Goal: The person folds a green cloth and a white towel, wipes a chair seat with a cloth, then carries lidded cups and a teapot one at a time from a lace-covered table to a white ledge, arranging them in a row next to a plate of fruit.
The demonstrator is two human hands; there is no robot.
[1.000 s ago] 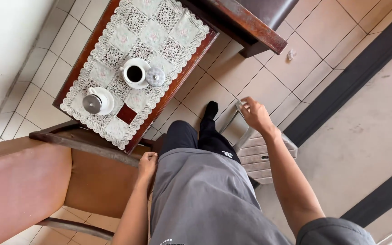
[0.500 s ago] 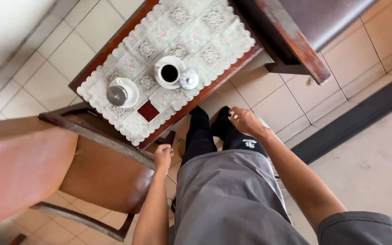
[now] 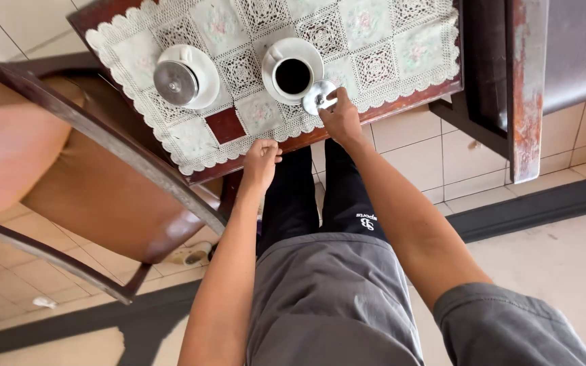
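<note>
My right hand [image 3: 340,118] pinching a metal lid [image 3: 319,97] at the table's [image 3: 401,108] near edge, my left hand [image 3: 260,163] curled on that edge, lace cloth [image 3: 374,47], tiled floor [image 3: 408,163].

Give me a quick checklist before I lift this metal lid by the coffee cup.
1. Right hand on the lid: ok, fingers pinch its knob.
2. Left hand steady: ok, it rests at the table edge.
3. Cup upright on its saucer: ok, full of dark coffee.
4. Lid free of the cup: cannot tell, it overlaps the saucer rim.
5. Second cup out of the way: ok, covered and well apart.
6. Lace cloth flat: ok.
</note>
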